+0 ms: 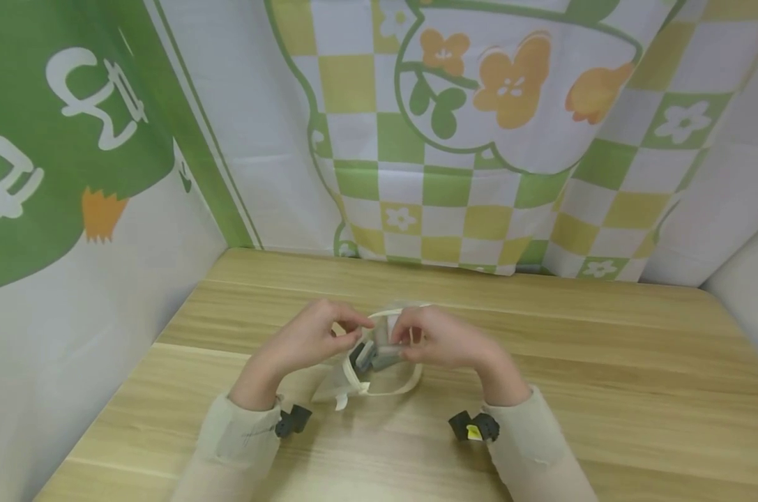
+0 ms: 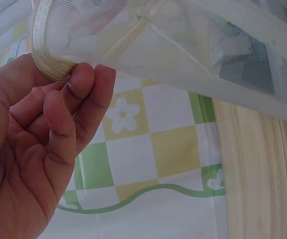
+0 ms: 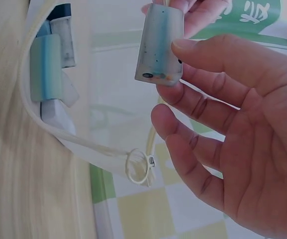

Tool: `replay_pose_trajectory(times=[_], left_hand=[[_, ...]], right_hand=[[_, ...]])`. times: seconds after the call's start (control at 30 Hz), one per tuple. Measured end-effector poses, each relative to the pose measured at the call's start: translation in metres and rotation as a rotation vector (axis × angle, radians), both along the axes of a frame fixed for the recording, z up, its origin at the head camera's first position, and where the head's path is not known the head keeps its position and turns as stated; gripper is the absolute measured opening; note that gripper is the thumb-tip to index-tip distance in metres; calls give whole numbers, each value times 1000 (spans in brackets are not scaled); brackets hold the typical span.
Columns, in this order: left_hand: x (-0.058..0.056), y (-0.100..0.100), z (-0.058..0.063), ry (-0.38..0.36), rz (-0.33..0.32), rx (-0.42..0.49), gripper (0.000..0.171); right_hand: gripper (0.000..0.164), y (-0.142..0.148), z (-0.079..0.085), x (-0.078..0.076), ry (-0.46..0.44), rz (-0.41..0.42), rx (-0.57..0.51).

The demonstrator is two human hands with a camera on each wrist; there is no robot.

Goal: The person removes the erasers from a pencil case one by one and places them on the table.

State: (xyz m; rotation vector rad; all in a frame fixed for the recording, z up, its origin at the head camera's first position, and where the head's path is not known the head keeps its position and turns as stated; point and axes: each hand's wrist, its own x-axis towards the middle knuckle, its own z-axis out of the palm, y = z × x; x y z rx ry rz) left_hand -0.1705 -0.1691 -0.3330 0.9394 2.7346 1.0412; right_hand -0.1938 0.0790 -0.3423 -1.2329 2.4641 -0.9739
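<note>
Right wrist only: held block (image 3: 158, 46) blue-streaked

Right-hand fingers (image 3: 205, 103) pinch a blue-streaked block (image 3: 159, 47) near a pouch (image 3: 101, 151).

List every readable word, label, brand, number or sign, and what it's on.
No text reads with certainty.
Large white characters on the green-and-white fabric sheet: slanted, unreadable.
Small yellow label on the black right-wrist device: too small.
Pale translucent block with blue band: no legible lettering.
</note>
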Motion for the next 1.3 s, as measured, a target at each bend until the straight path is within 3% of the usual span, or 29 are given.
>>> replay_pose_trajectory(times=[0.73,1.3], left_hand=[[1,2,0,23,17,-16,22],[3,1,2,1,30,-12,22]], right_hand=[[14,27,5,-5,-30,-38,-15],[15,42,11,-8,-61,-80,-24]])
